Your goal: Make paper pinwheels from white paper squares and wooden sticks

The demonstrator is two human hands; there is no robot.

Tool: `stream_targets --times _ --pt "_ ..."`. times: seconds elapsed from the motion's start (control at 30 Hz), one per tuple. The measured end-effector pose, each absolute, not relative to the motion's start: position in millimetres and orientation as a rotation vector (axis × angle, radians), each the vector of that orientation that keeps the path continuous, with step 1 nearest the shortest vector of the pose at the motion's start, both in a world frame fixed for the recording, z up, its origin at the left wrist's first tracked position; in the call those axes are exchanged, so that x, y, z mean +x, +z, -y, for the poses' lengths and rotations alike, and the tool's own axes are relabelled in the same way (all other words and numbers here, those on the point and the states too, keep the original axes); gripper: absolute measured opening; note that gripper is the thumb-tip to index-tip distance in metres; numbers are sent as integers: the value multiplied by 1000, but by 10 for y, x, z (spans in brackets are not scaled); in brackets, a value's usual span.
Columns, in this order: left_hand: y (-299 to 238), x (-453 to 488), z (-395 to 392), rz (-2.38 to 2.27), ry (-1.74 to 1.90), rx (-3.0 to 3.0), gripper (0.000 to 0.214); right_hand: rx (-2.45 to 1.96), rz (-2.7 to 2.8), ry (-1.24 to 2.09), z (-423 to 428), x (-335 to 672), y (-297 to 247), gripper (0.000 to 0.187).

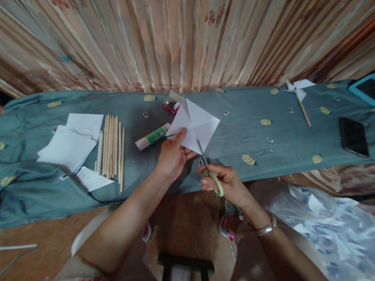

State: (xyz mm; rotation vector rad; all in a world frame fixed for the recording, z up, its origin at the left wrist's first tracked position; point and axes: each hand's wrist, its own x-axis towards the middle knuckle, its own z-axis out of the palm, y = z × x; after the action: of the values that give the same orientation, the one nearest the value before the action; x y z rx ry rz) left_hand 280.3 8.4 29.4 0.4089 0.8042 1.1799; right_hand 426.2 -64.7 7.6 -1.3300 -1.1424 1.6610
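White paper sheet [205, 120], thin, smooth, four-cornered, set diamond-wise: at the fingertips of the left hand [172, 157], pinched along its lower left side, thumb on top, fingers beneath, most of the surface reaching up and rightward beyond the thumb; straight slits inward from upper and left corners. Scissors [217, 184], pale green looped handles, slim dark blades: in the right hand [227, 181], closed round the handles, just below the sheet, blades at its lower corner. Glue stick [154, 137], cylindrical, green and white, just left of the sheet. Small red and metallic object [170, 107], beside the sheet's upper left edge, kind unclear. Wooden sticks [110, 145], slender, round, pale, side by side, farther left; next to these, loose stack of white paper [67, 147], angular, overlapping. At far right, white paper pinwheel [297, 89] on a wooden stick; below it to the right, black phone [353, 137], flat, glossy. Underneath, grey-green cloth [260, 140], soft, creased, printed with yellow pineapples. Behind, pleated curtain [190, 34], beige and reddish brown.
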Motion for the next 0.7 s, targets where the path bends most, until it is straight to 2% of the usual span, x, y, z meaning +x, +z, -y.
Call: stream_targets --times 0.7 --pt "359 2825 -45 -853 1129 380 13 -1309 1094 1634 627 4252 67 41"
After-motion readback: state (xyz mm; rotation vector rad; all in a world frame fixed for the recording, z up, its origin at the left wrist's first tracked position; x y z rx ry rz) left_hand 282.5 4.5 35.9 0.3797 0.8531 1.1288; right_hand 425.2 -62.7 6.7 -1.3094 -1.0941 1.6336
